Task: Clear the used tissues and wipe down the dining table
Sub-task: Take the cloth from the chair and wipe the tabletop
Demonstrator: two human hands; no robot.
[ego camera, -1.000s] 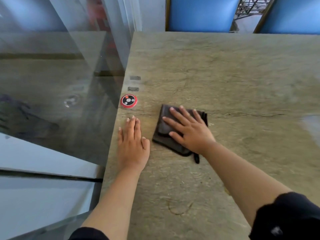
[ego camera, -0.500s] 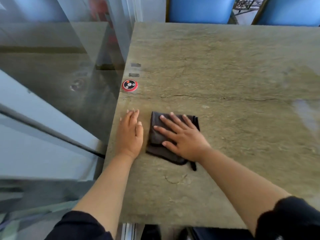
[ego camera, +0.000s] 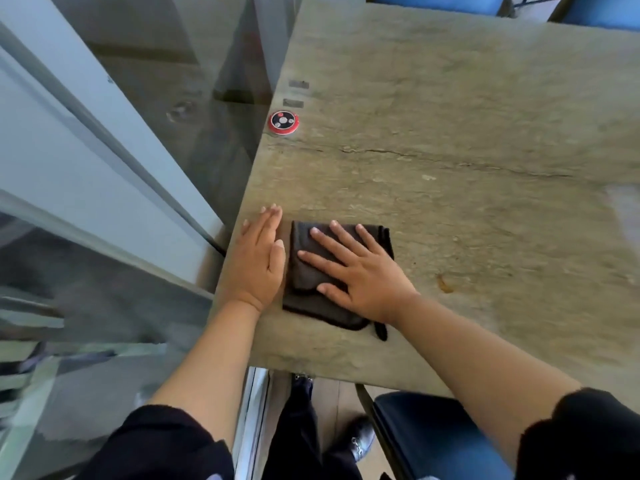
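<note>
A folded dark brown cloth (ego camera: 308,289) lies flat on the stone dining table (ego camera: 450,140), near its left front corner. My right hand (ego camera: 360,271) presses down on the cloth with fingers spread. My left hand (ego camera: 258,259) rests flat on the table just left of the cloth, fingers together, holding nothing. No tissues are in view.
A round red and black call button (ego camera: 283,123) sits near the table's left edge, with two small grey labels (ego camera: 296,94) beyond it. A glass partition (ego camera: 121,168) runs along the left side. Blue chairs stand at the far side (ego camera: 440,0) and at the near edge (ego camera: 433,434).
Both hands and the cloth have slid toward me along the left edge, away from the call button. The view has tilted down, showing the near table edge.
</note>
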